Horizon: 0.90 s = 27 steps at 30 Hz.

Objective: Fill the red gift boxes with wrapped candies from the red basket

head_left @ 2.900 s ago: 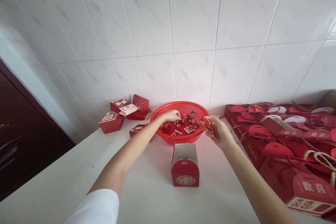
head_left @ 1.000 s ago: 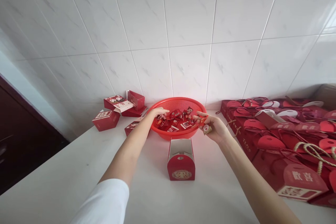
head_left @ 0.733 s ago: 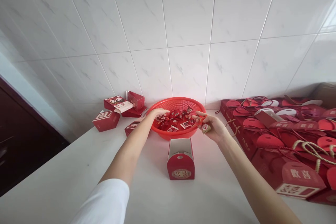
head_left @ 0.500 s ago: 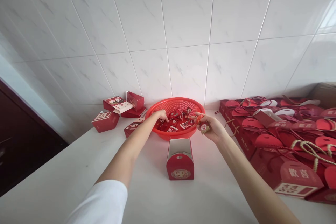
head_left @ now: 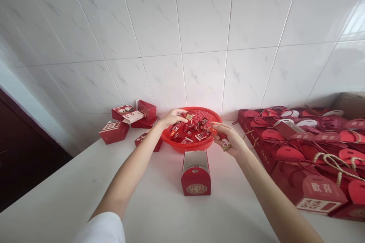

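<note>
Left hand: A bare left hand [head_left: 171,118] is reaching over the basket's left rim, its grip released and its fingers extended. The fingertips are lying just beside a red wrapped sweet [head_left: 189,115] at the top of the heap; whether they are touching it, I cannot tell.

Right hand: A bare right hand [head_left: 229,140] is hovering at the basket's right rim, its grip clenched between thumb and fingers on a small wrapped sweet with a round pale label [head_left: 226,145].

Red basket: A round red plastic mesh basket [head_left: 186,148] is sitting on a white table [head_left: 65,193], holding a loose heap of red-and-white wrapped sweets [head_left: 189,131].

Open box: An arched red cardboard gift box with a pale lining [head_left: 196,182] is standing upright and open-topped just in front of the basket. Its contents are not showing.

Progress: Many sweets appear to be left in the basket, and only the one in the right hand is lifted clear. The open box is looking unfinished.

Around: Rows of red gift boxes with rope handles [head_left: 288,153] are lying to the right, and small red cardboard boxes [head_left: 114,132] are sitting to the left, against a white ceramic tile wall [head_left: 199,45].
</note>
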Motion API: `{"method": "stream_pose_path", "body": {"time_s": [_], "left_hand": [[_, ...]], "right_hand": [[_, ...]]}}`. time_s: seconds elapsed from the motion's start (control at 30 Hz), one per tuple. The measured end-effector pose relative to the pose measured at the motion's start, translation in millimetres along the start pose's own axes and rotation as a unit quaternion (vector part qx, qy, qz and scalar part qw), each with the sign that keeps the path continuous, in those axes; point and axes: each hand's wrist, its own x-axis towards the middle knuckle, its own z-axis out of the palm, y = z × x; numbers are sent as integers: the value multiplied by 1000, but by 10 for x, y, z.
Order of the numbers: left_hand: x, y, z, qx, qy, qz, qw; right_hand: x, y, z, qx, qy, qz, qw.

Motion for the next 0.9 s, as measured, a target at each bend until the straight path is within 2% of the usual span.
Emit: {"method": "stream_pose_path", "body": {"time_s": [0.1, 0.2, 0.27, 0.37, 0.43, 0.47, 0.57, 0.63, 0.7, 0.77, 0.9], "left_hand": [[-372, 209, 60, -106, -58, 79, 989], [-721, 366, 111, -110, -57, 126, 984], [-901, 426, 127, -105, -46, 144, 983], [-1088, 464, 127, -96, -51, 159, 981], [-1174, 472, 117, -88, -59, 164, 981], [-1211, 473, 110, -85, -60, 167, 980], [-1304, 465, 78, -84, -57, 180, 979], [-1348, 452, 53, -93, -54, 191, 976], [-1375, 435, 29, -110, -57, 202, 971], [-1387, 420, 11, -128, -58, 210, 968], [-1402, 404, -12, -128, -59, 219, 966]], "right_hand": [[-90, -46, 58, -37, -32, -18, 999], [-237, -78, 165, -109, -73, -36, 991], [-337, -67, 258, -181, -106, -47, 977], [-440, -20, 395, -300, -159, -91, 936], [-459, -5, 461, -351, -159, -127, 914], [-454, -10, 484, -358, -141, -136, 913], [-404, -48, 513, -277, -65, -123, 951], [-365, -55, 519, -194, -50, -98, 975], [-343, -19, 529, -162, -62, -81, 981], [-344, 51, 547, -184, -77, -70, 977], [-391, 146, 571, -294, -143, -84, 941]]}}
